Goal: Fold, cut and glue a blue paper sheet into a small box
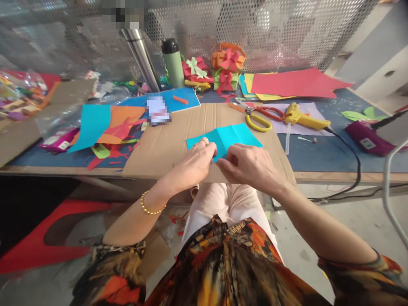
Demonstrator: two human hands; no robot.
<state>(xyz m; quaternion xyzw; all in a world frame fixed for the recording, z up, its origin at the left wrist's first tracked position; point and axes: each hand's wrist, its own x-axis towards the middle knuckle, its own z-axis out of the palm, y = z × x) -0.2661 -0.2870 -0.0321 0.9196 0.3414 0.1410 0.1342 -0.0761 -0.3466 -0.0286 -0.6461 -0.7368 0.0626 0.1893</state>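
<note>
The worktop [318, 159] has a dark blue surface with a pale wooden front edge, and a sheet of brown cardboard [156, 155] covers its middle, reaching over that edge. On the cardboard, near the front edge, lies a creased piece of turquoise paper [238, 134]. The left hand [200, 157] and right hand [251, 163] are both curled at its near side, just apart; how firmly either pinches it I cannot tell.

At the cardboard's far right corner are scissors [250, 110] with red and yellow loops, and beyond its right edge a yellow glue gun [307, 120] rests on a lilac sheet [318, 112]. Red paper [293, 83] tops a stack towards the worktop's back right corner. Along the back edge stand a green bottle [174, 66] and an orange paper basket [219, 61] on top of a green one. Behind rises a perforated metal panel [245, 25]. Scraps dot the grey floor [306, 255], with something red [38, 250] below the worktop's left part.
</note>
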